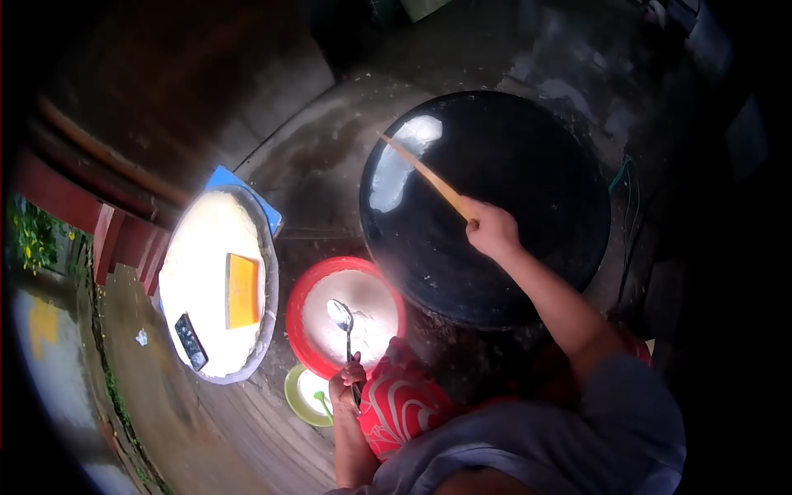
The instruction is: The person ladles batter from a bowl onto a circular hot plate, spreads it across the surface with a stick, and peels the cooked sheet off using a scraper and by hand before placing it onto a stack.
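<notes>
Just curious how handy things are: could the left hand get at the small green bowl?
Probably yes: the left hand is right by the green bowl with nothing visible between, though it already holds a spoon.

Obs. from where I stand; clock centred on basin. Basin: red rim, off-white contents. Lg. round pan, 2 o'clk: blk; whitish patch at its 10. Stick, 1 o'clk: lt. tan/yellowish. Spoon: silver. Oval tray, 9–10 o'clk: greyish rim, brt. white contents; yel.-orange block at its 3, dk. slab at its 7. Board, 11 o'clk: blue. Sm. bowl, 7 o'clk: yel.-green, white inside, grn. utensil. Cloth, 5 o'clk: red w/ pale curved stripes. Shirt, 4 o'clk: plain grey-blue.
</notes>
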`<state>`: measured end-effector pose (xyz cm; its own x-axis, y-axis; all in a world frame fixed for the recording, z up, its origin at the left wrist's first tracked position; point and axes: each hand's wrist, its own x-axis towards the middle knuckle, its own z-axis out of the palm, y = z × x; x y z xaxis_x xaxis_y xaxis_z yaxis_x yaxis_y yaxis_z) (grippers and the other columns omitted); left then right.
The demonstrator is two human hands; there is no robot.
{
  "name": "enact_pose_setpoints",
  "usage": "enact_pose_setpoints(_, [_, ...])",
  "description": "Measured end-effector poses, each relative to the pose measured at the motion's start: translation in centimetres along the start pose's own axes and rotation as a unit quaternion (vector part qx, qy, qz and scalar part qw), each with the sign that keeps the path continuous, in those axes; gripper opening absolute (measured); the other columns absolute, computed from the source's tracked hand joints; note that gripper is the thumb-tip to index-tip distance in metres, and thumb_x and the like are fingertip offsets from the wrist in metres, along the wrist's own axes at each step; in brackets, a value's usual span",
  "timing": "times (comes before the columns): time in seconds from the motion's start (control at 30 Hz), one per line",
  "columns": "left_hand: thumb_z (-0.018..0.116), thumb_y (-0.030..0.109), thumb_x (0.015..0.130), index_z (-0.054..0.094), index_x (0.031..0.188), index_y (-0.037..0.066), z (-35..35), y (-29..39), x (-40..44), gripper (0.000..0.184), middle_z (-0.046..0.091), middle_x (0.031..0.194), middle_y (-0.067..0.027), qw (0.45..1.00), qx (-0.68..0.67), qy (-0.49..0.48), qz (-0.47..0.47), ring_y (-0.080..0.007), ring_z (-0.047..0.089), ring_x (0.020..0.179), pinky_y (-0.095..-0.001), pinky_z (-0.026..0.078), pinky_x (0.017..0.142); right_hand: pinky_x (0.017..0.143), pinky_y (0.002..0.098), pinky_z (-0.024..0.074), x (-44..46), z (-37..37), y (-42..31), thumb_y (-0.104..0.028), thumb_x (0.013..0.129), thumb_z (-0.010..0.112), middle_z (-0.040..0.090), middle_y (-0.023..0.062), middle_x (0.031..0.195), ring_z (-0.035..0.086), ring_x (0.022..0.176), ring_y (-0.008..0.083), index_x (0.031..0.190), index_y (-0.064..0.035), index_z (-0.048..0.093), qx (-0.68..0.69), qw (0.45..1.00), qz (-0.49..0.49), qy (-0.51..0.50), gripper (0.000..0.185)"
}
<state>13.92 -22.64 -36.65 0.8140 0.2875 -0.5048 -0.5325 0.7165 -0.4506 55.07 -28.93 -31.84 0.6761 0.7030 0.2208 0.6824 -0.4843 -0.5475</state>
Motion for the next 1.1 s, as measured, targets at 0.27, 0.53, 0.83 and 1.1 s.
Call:
enact_pose_setpoints(0.27, [0.029,0.002,0.088,0.04,0.11,-0.016,-0.2,0.3,-0.4,0.03,0.041,0.064,-0.0067,1.0,-0.014,0.012,0.014,-0.0157,0.041,0.055,-0.0255,0.039,0.048,0.071,0.036,0.0497,3.5,-1.7,2.4,-0.013,0.072,0.057,0.06,0.0092,0.095,0.06,0.084,0.0269,0.12,-0.0141,0.052,-0.102,0.99,0.101,-0.015,0.048])
enact_pose_setpoints(0.53, [0.029,0.003,0.089,0.04,0.111,-0.017,-0.3,0.9,-0.5,0.032,0.042,0.067,-0.0069,0.998,0.039,0.031,0.041,-0.0153,0.041,0.056,-0.0254,0.04,0.048,0.066,0.0355,0.0502,4.4,-4.2,4.9,-0.012,0.069,0.059,0.059,0.0076,0.094,0.061,0.08,0.0248,0.12,-0.0155,0.052,-0.202,0.976,0.081,-0.007,0.052])
enact_pose_setpoints(0.83, [0.029,0.005,0.09,0.04,0.11,-0.017,-0.6,0.9,-0.5,0.031,0.043,0.066,-0.008,0.999,0.032,0.028,0.017,-0.0168,0.042,0.056,-0.0264,0.04,0.048,0.064,0.0348,0.0501,6.2,-2.5,3.7,-0.011,0.072,0.058,0.059,0.0104,0.09,0.062,0.077,0.0247,0.116,-0.0101,0.052,-0.25,0.966,0.062,0.008,0.045])
enact_pose_setpoints(1.1, [0.028,0.005,0.091,0.041,0.109,-0.016,-1.0,1.5,-0.8,0.03,0.044,0.068,-0.0081,0.995,0.06,0.046,0.067,-0.017,0.046,0.058,-0.0269,0.042,0.048,0.068,0.0358,0.0503,1.1,-3.0,2.6,-0.009,0.068,0.059,0.057,0.0092,0.095,0.061,0.08,0.0263,0.123,-0.0129,0.049,-0.221,0.975,0.023,-0.016,0.056])
